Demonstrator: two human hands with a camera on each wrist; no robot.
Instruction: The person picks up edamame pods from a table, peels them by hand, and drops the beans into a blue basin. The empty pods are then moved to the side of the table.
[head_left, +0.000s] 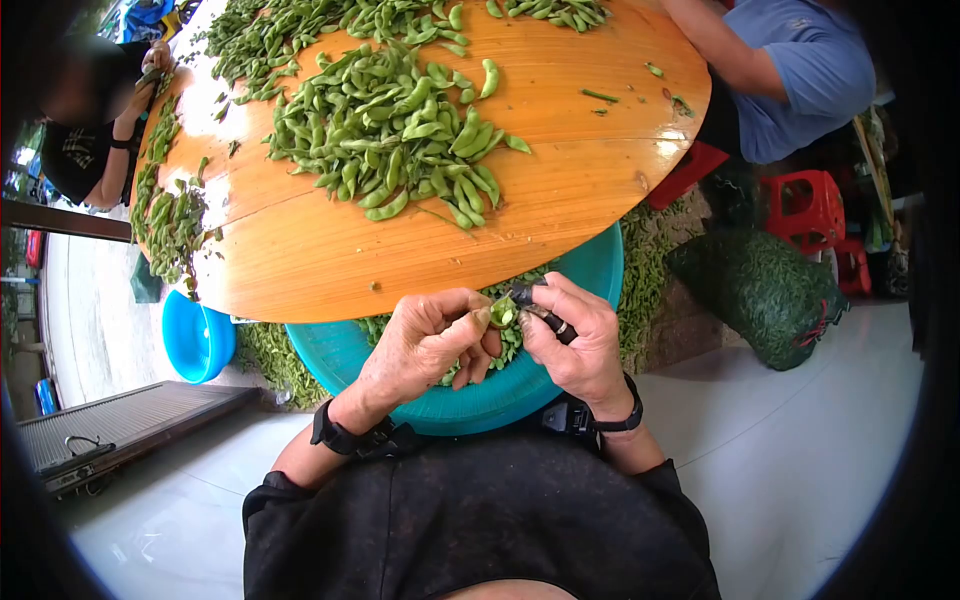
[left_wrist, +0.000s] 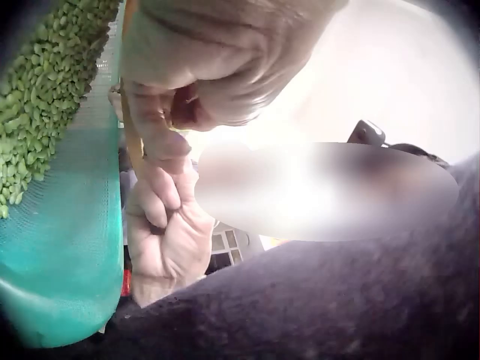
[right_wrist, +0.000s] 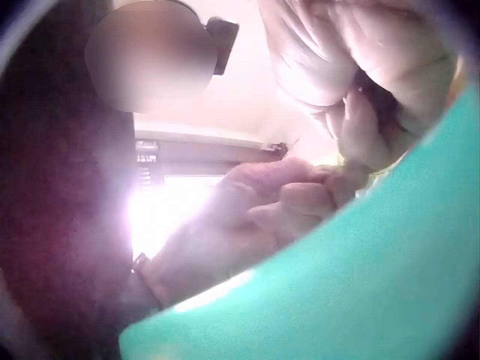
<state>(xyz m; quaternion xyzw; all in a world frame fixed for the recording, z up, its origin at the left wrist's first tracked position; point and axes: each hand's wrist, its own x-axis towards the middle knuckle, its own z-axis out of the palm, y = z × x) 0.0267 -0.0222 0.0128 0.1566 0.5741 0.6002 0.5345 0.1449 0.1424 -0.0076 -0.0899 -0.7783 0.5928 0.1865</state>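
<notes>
Over a teal basin (head_left: 450, 412), the left hand (head_left: 425, 345) pinches a green pod (head_left: 504, 312) between thumb and index finger. The right hand (head_left: 578, 338) meets it from the other side, its fingers curled round a small black tool (head_left: 549, 320) whose tip is at the pod. Shelled green beans (left_wrist: 45, 97) lie in the basin in the left wrist view. There the left hand (left_wrist: 225, 60) is in the foreground, touching or nearly touching the right hand (left_wrist: 169, 240). In the right wrist view the fingers hide most of the pod.
A heap of pods (head_left: 385, 135) lies on the round wooden table (head_left: 570, 190). A blue basin (head_left: 197, 338) stands at the left, a full net bag (head_left: 765, 295) and red stools (head_left: 803, 210) at the right. Two other people are at the table's far sides.
</notes>
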